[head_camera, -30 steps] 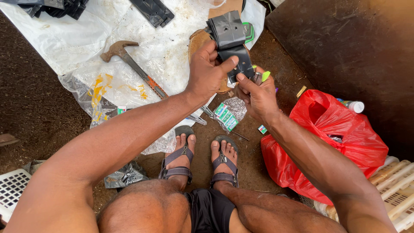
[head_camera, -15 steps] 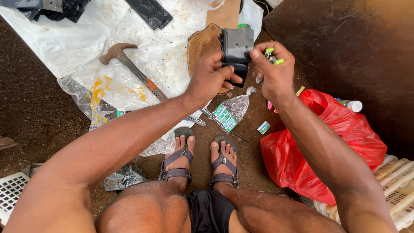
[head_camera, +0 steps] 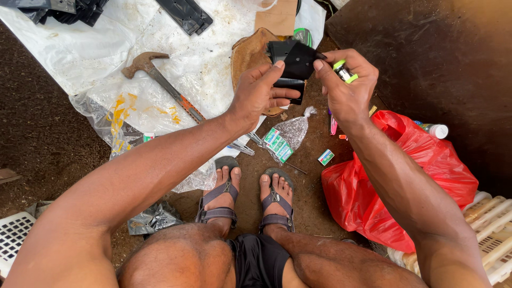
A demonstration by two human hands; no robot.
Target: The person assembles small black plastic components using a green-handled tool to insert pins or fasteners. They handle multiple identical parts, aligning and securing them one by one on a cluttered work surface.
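- Bare brown dirt floor (head_camera: 48, 144) carries everything, with one white plastic sheet (head_camera: 80, 48) spread over its far left part.
- Nearest: two feet in two grey strap sandals (head_camera: 216, 205), and one red plastic bag (head_camera: 421, 176) at the right.
- Between the feet and the hands lie one small clear packet (head_camera: 285, 140) and one little green and white box (head_camera: 326, 157).
- Left hand (head_camera: 257, 95) fingers are closed around the lower part of one black folded piece (head_camera: 294, 66), held in the air above a brown leather scrap (head_camera: 250, 53).
- Right hand (head_camera: 349, 88) pinches the piece's upper flap with a fingertip while gripping one small green-capped tube (head_camera: 344, 71).
- Judged by its bend, the black piece is light and flexible but springy, not fragile; holding it by the folded edges looks surest.
- Farther left, one hammer (head_camera: 160, 82) lies on the sheet; black strips (head_camera: 186, 15) sit at the far edge, number unclear.
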